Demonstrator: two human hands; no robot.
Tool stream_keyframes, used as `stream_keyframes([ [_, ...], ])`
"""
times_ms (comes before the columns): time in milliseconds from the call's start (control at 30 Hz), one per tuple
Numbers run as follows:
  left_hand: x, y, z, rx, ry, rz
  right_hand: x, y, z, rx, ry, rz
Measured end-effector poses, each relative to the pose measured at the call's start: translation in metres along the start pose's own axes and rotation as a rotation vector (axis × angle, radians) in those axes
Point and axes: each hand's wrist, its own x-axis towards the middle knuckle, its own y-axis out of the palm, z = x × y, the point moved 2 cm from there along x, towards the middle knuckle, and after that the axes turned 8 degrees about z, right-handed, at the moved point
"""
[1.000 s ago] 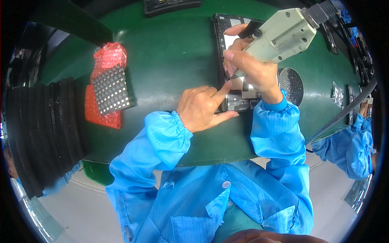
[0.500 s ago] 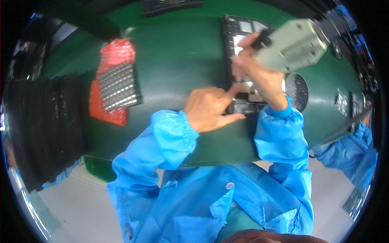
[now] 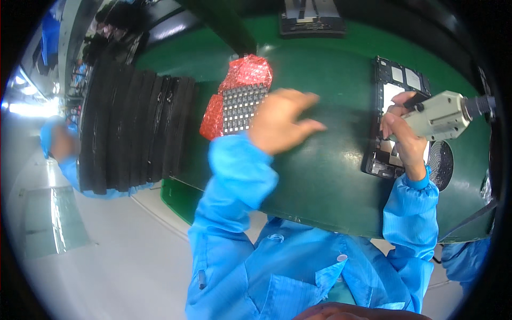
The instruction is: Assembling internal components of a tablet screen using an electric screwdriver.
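My right hand [image 3: 408,138] is wrapped round a pale grey-green electric screwdriver [image 3: 440,116], its cable running off to the right. Under that hand lies an opened flat device chassis [image 3: 393,96], black-framed with silvery panels; the screwdriver's tip is hidden. My left hand [image 3: 282,120], slightly blurred, has its thumb and fingers apart and holds nothing visible. It overlaps the right edge of a sheet with rows of small dark and silvery parts [image 3: 242,109]; whether it touches cannot be seen. The sheet rests on red bubble wrap [image 3: 248,72].
A row of tall black slabs [image 3: 133,128] stands at the left. Another flat device [image 3: 312,26] lies at the back of the green table [image 3: 320,184]. Beside the chassis is a round black mesh piece [image 3: 441,162]. Another person's blue sleeve [image 3: 69,170] shows at far left.
My left hand has left the chassis and moved left to the sheet of small parts. My right hand still holds the screwdriver over the chassis. The whole view has swung left.
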Motion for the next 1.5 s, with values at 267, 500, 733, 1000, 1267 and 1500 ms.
stream_keyframes([
  [267,-0.033,-0.054,0.056,0.323,-0.292,0.41,0.001,0.003,0.002,-0.004,0.056,-0.029],
  [500,-0.024,-0.086,0.04,0.198,-0.345,0.256,0.004,0.0,0.003,0.008,0.024,0.003],
  [733,0.006,-0.091,0.033,0.31,-0.269,0.289,0.006,0.0,0.004,-0.002,0.04,-0.021],
  [1000,0.013,-0.092,0.017,0.32,-0.201,0.329,0.005,-0.001,0.009,-0.006,0.017,0.0],
  [1267,0.025,0.0,-0.028,0.203,0.006,0.51,0.006,0.0,0.008,-0.036,0.052,-0.027],
  [1500,0.019,0.01,-0.018,0.162,0.032,0.321,0.007,0.002,0.013,-0.024,0.018,-0.055],
])
